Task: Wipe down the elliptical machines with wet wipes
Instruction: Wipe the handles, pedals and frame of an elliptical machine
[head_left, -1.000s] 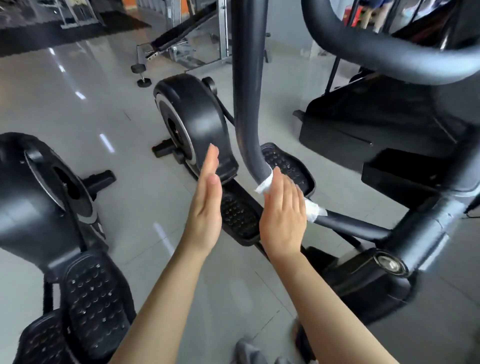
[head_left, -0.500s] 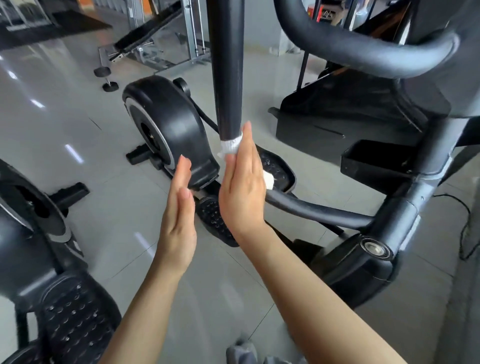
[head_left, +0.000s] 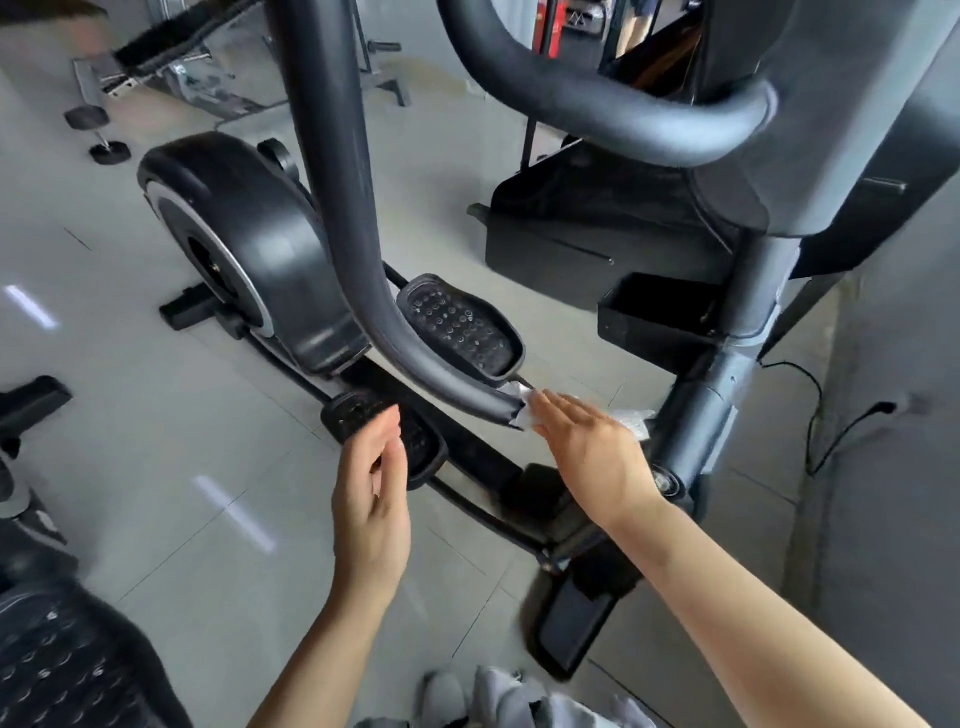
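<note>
Legible text, labels, brands, numbers, signs: none; elliptical machine (head_left: 322, 218) at 12 o'clock carries no readable marking; red object (head_left: 550, 26) at 1 o'clock too blurred to read

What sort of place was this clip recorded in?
Most likely a gym. An elliptical machine with a flywheel housing and studded foot pedal fills the view, a weight bench stands behind it, and part of a second machine's pedal shows at lower left.
</note>
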